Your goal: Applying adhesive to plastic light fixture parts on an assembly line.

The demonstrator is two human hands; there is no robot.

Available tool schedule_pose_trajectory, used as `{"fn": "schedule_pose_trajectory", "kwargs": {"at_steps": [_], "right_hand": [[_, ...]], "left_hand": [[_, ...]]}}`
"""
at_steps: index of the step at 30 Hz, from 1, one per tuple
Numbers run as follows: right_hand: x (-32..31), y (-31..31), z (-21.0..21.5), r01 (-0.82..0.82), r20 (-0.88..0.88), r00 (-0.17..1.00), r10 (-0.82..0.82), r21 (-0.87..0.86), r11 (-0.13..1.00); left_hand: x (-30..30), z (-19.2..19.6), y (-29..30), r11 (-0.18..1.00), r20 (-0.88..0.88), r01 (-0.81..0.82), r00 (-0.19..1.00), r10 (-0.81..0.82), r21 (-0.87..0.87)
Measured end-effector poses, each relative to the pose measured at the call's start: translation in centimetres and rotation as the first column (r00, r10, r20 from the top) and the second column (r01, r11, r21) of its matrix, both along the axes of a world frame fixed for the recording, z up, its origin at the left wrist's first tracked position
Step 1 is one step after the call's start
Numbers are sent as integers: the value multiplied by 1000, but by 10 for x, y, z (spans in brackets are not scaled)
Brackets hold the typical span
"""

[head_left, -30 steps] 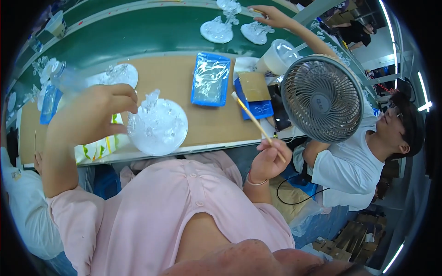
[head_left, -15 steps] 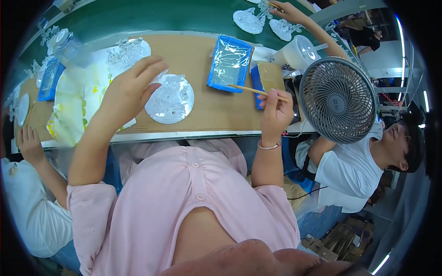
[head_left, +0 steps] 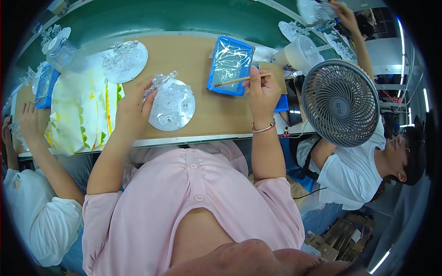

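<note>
Worked at a long green table (head_left: pixel 161 20) with a flat sheet of brown cardboard (head_left: pixel 179 55) along its near side. Had on this cardboard a round white disc (head_left: pixel 177 110) crowded with small clear plastic pieces, lying between both hands and plainly nearer to the left one. Held the left hand (head_left: pixel 132 99) at the upper left rim of the disc, thumb and fingers curved, with fingertips against, or just beside, the end of a branched clear plastic piece (head_left: pixel 165 79). Could not tell if really pinched or only touched. Saw the long axis of this piece running slantwise, away from the fingertips, up and to the right.

Gripped firmly in the right hand (head_left: pixel 264 94), between thumb and bent fingers, a thin wooden brush-like stick (head_left: pixel 237 81), with its long axis almost level and the left end slightly lower. Pointed that end leftward over the near part of a blue rectangular tray (head_left: pixel 224 91); could not judge any contact. Found the white disc well apart from this tip, to its left and a little nearer to the body, roughly along the line of the stick. Noticed also a second round white disc (head_left: pixel 138 66) beyond the left hand.
</note>
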State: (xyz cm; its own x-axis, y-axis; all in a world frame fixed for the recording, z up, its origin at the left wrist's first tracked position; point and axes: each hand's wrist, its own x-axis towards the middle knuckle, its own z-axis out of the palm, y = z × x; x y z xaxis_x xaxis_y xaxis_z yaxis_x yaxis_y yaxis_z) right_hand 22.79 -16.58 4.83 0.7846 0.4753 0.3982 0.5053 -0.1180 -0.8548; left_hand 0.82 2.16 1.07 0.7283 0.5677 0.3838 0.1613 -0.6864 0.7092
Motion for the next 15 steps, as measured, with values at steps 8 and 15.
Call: {"fn": "schedule_pose_trajectory", "kwargs": {"at_steps": [8,15], "right_hand": [[14,-5,-9,16,-237,971,30,192,981],[15,-20,-10,158,-436,899,-33,254,954]], "left_hand": [[10,-5,3,1000,11,-12,1000,11,6],[4,2,3,985,134,22,991,1,-169]]}}
